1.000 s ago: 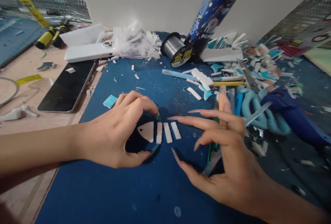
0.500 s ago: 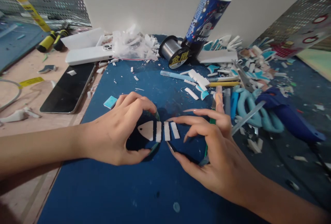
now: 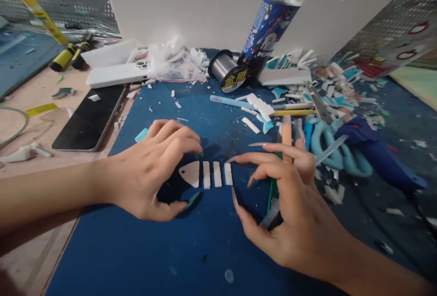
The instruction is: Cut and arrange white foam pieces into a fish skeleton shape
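A white fish-head-shaped piece (image 3: 191, 174) with a small dark eye hole lies flat on the blue mat. To its right stand three short white strips in a row: a first strip (image 3: 206, 175), a middle strip (image 3: 217, 174) and an end strip (image 3: 228, 174), with narrow gaps between them. My left hand (image 3: 157, 173) curves around the head piece, thumb and fingers apart, holding nothing. With the long nails of thumb and index finger, my right hand (image 3: 287, 191) pinches the end strip at its lower and upper ends.
Behind the hands are a line spool (image 3: 227, 72), a Pepsi bottle (image 3: 269, 32) and heaps of white and blue scraps. A phone (image 3: 90, 118) lies left. Blue-handled scissors (image 3: 327, 141) and a blue glue gun (image 3: 378, 155) lie right. The blue mat (image 3: 143, 250) extends toward me.
My right hand has shifted right, from the middle strip to the end strip, which now sits straighter beside the others. My left hand has drawn slightly left, its fingertips away from the first strip.
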Motion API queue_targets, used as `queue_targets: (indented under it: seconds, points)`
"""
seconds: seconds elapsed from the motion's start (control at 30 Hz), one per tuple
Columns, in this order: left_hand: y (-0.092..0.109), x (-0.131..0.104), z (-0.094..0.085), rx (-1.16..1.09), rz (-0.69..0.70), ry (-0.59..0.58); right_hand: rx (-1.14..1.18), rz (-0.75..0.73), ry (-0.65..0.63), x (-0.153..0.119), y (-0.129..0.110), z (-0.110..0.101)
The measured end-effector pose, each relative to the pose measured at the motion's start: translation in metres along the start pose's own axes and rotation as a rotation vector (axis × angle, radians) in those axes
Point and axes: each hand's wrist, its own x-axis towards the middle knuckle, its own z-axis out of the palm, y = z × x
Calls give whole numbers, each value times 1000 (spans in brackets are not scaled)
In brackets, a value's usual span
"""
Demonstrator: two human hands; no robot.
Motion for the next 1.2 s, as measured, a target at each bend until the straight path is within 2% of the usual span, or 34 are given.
queue_targets:
  seconds: [0.33,0.5,0.73,0.93,1.1,1.2]
  points:
    - [-7,1,-1,-21,-5,-19,-15,18,-14,-2,2,-1]
    - [-8,0,-1,-132,-32,66,7,26,2,-2,2,-1]
    - [-8,-1,-2,-229,64,74,7,65,91,0,8,3]
    - [5,-2,-6,-347,80,-25,-36,21,66,-1,9,3]
    - [15,-1,-7,-402,147,-143,-24,-70,156,-1,3,-5]
    - [16,0,-7,-426,173,-159,18,-99,170,-1,2,-13]
